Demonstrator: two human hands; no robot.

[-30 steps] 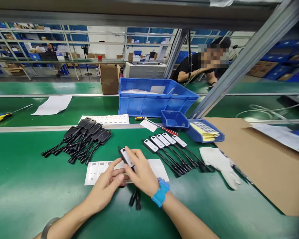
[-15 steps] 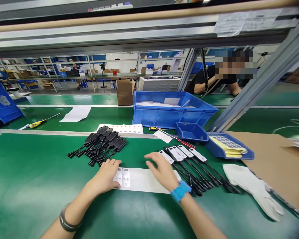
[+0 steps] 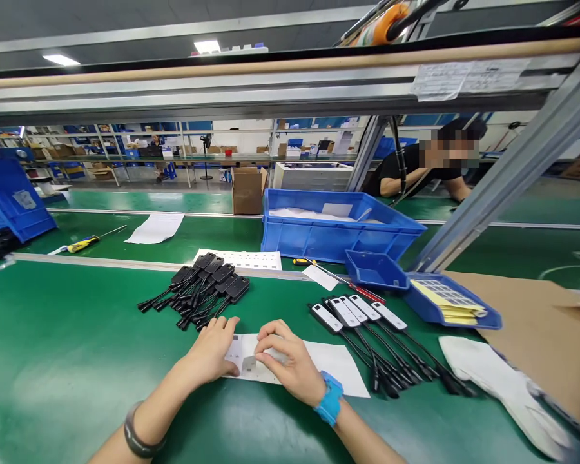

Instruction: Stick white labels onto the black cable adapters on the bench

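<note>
Left hand (image 3: 215, 351), thumb spread wide, is hiding the left end of the label sheet (image 3: 333, 362), lower centre of frame; long axis running left-right, right end dipping slightly. Right hand (image 3: 292, 364) is curling narrow above; cannot tell what it's gripping.

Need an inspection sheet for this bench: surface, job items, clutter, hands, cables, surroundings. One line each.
Surface: green bench, glossy, with reflections.
Job items: label sheet under both hands; black units heaped beyond the left hand; white-labelled units grouped to the right.
Clutter: white glove at right; yellow screwdriver at far left; red-handled screwdriver near the blue trays.
Hands: left hand on the sheet's left end; right hand seems to pinch a label.
Cables: leads of the white-labelled units bunch together; the heap's leads overlap.
Surroundings: large blue bin beyond; co-worker behind a metal post.
</note>
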